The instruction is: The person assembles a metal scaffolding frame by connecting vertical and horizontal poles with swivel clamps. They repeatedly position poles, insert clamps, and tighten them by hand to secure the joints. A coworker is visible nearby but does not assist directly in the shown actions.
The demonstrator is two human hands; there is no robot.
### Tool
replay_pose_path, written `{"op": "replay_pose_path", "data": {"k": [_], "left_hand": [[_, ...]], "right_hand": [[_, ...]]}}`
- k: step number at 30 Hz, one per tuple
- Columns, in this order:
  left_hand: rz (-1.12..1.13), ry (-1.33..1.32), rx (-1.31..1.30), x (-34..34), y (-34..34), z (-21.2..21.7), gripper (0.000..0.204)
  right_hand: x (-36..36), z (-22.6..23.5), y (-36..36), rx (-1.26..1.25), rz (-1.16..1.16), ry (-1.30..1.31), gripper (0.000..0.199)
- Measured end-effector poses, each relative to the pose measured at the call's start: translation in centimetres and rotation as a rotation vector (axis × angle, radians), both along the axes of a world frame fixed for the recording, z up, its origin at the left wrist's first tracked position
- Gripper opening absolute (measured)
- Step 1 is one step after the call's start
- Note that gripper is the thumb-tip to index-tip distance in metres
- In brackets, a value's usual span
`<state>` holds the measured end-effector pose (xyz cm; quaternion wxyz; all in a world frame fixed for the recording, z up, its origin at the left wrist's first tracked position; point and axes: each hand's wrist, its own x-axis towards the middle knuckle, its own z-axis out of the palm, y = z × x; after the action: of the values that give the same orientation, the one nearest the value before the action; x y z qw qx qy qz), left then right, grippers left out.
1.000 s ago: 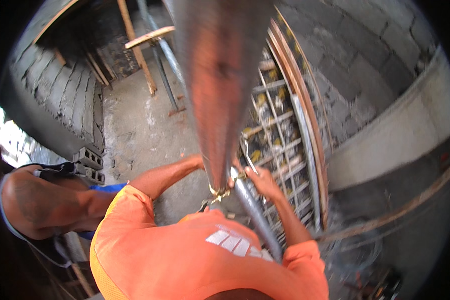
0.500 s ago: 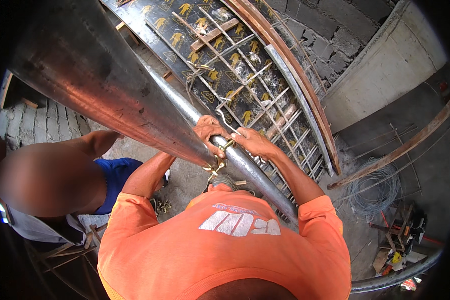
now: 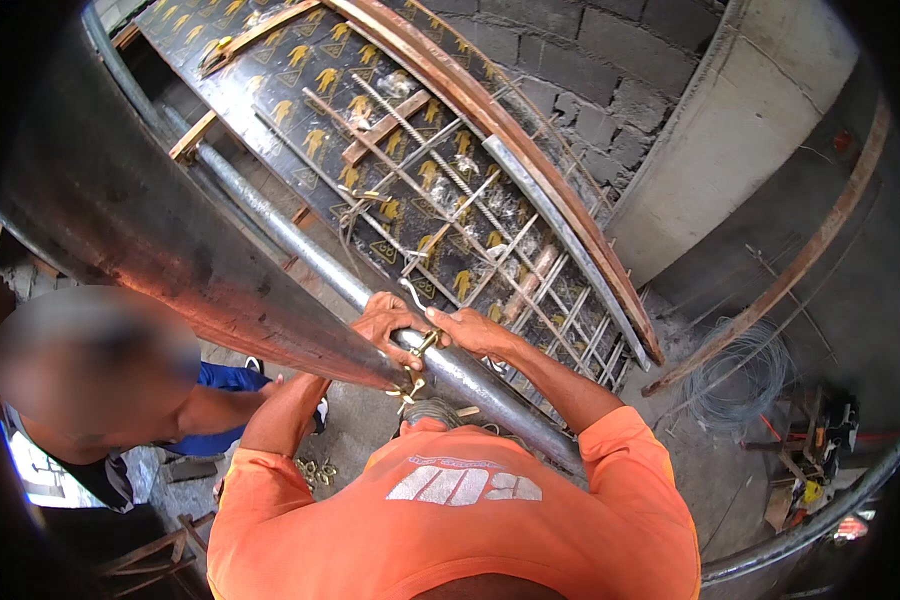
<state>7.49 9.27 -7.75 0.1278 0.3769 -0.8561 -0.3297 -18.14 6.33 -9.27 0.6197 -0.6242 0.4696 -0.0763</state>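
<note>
A long silver metal pipe (image 3: 280, 230) runs slantwise past my hands, and a brass-coloured pipe clamp (image 3: 425, 343) sits on it. My left hand (image 3: 385, 325) is curled over the pipe beside this clamp, its fingers touching it. Just to the right, my right hand (image 3: 467, 331) is closed on a thin silver metal tool (image 3: 413, 294) with a bent end; its exact kind is unclear. A second brass-coloured clamp (image 3: 410, 386) hangs at the lower end of the big dark steel post (image 3: 170, 240), below my left hand.
A co-worker (image 3: 210, 405) in blue shorts is close on my left, a hand near my left forearm. Beyond the pipe lies a black patterned panel (image 3: 300, 130) carrying rebar and wood strips. A wire coil (image 3: 740, 375) and a long board (image 3: 790, 270) are at right. Loose clamps (image 3: 315, 472) lie on the floor.
The view has shifted, so the pipe and panel appear lower and further left. The co-worker's hand has come down from beside the post toward my left forearm. Both my hands stay by the clamp.
</note>
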Motion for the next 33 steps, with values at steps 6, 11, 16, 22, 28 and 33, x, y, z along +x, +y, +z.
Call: {"op": "replay_pose_path", "data": {"k": [6,11,16,22,28,33], "left_hand": [[0.042,0.0,-0.037,-0.3,0.4,0.7,0.073],[0.044,-0.04,-0.005,-0.1,0.1,0.6,0.076],[0.009,-0.017,-0.072,0.1,0.0,-0.2,0.072],[0.024,-0.07,0.006,0.5,-0.5,-0.6,0.075],[0.032,-0.049,0.109,0.3,0.0,0.7,0.075],[0.038,-0.023,0.011,0.0,0.2,1.0,0.071]], "right_hand": [[0.6,0.4,-0.4,0.368,0.011,-0.115,0.049],[0.6,0.6,0.1,0.225,-0.003,-0.046,0.058],[0.2,0.8,-1.1,0.276,0.11,-0.062,0.052],[1.2,0.3,-0.7,0.413,-0.018,-0.043,0.05],[0.4,1.5,-0.8,0.233,0.096,0.024,0.055],[1.3,1.9,-0.6,0.263,0.058,-0.054,0.058]]}}
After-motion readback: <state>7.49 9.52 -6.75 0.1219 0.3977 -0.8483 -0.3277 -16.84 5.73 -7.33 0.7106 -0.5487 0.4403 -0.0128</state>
